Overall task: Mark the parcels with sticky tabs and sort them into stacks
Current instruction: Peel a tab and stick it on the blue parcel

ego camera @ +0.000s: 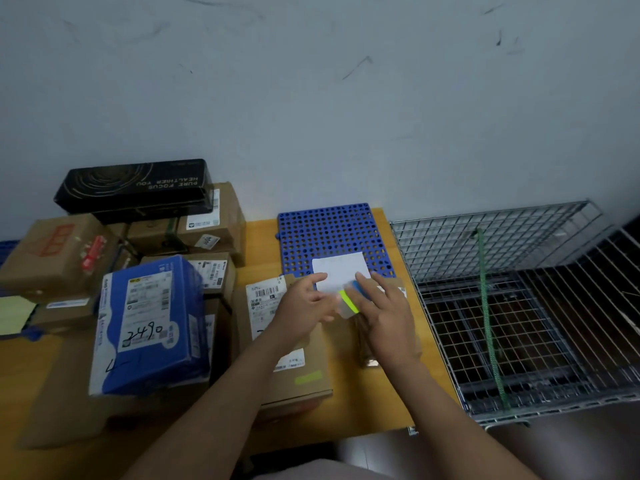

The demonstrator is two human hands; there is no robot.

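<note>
My left hand (pixel 306 301) and my right hand (pixel 386 313) meet over a white card of sticky tabs (pixel 341 273), whose yellow-green and blue tabs (pixel 349 299) show between the fingers. Both hands pinch at the card and its tabs above a flat brown parcel (pixel 294 379) lying on the table. That parcel bears a white shipping label (pixel 265 299) and a yellow-green tab (pixel 308 377) near its front edge. A blue parcel (pixel 149 327) with handwritten numbers stands to the left.
Brown cardboard boxes (pixel 59 254) pile up at the left, with a long black box (pixel 135 188) on top. A blue perforated plastic board (pixel 329 233) lies behind the hands. A wire mesh cage (pixel 519 306) with a green rope stands right of the wooden table (pixel 401 400).
</note>
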